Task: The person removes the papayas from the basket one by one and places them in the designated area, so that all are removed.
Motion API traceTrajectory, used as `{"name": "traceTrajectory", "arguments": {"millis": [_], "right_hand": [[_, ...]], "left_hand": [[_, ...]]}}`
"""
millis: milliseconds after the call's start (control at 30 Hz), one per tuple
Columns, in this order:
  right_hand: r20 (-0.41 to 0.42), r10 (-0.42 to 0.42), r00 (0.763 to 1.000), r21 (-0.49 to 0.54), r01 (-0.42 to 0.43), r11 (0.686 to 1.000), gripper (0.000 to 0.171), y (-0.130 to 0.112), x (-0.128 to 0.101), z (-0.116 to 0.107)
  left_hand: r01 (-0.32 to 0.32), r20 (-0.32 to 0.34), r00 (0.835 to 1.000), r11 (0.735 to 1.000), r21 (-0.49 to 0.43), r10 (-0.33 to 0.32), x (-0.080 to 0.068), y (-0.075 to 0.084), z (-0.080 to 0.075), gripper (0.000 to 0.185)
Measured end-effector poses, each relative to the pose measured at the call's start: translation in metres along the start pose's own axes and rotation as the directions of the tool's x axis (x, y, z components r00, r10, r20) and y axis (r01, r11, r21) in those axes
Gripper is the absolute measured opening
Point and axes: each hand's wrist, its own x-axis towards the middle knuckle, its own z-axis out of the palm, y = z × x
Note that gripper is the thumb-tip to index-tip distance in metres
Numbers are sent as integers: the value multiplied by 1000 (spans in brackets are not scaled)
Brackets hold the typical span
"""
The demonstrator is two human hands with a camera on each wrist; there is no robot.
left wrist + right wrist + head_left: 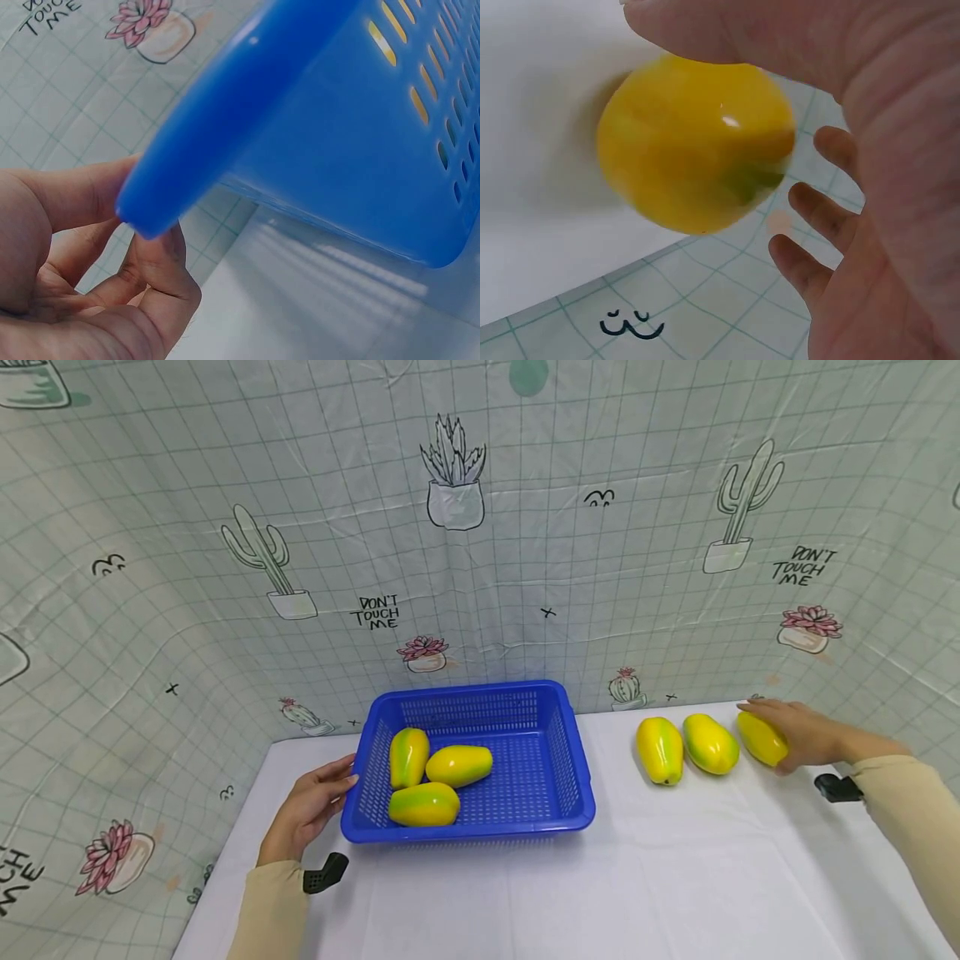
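Frame right: right hand (813, 735) spread wide around glossy yellow oval fruit (761, 740); left hand (307, 810) pinches blue perforated plastic basket (468, 836). Likely grasping step; next needs finger closure.

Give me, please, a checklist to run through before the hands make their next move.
1. Left hand on the blue basket: ok, it pinches the rim.
2. Basket upright: ok.
3. Room inside: ok, three yellow-green fruits lie toward its left, and the right part is bare.
4. Right hand at the rightmost fruit: ok, it reaches over it.
5. Fingers closed on that fruit: not ok, three stand apart from it in the wrist view.
6. Thumb touching it: cannot tell.
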Motion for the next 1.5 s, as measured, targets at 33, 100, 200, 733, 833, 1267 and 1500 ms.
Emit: {"name": "traceTrajectory", "arguments": {"millis": [33, 100, 200, 733, 833, 1267, 1500], "right_hand": [[-1, -3, 1000, -5, 3, 1000, 103, 0, 1, -2], [-4, -1, 1000, -8, 1, 1000, 103, -1, 2, -6], [-4, 15, 1000, -6, -15, 1000, 103, -3, 3, -13], [-78, -140, 987, -96, 133, 986, 102, -79, 26, -50], [-80, -181, 980, -110, 172, 979, 102, -100, 32, -54], [-60, -358, 932, -175, 343, 923, 99, -173, 62, -59], [-35, -418, 908, -216, 401, 890, 95, -206, 79, -55]], "left_hand": [[0, -2, 1000, 1000, -3, 0, 0, 0, 0, 61], [2, -3, 1000, 1000, -4, -2, 0, 0, 0, 61], [6, -6, 1000, 1000, -1, -6, -1, 0, 0, 60], [-1, 3, 1000, 1000, -3, 1, -1, 1, -1, 62], [-2, -1, 1000, 1000, -4, 2, 0, 0, 0, 61], [-14, -5, 1000, 1000, -21, 13, 1, 0, 0, 60], [-9, -4, 1000, 1000, -13, 8, 0, -1, 0, 61]]}}
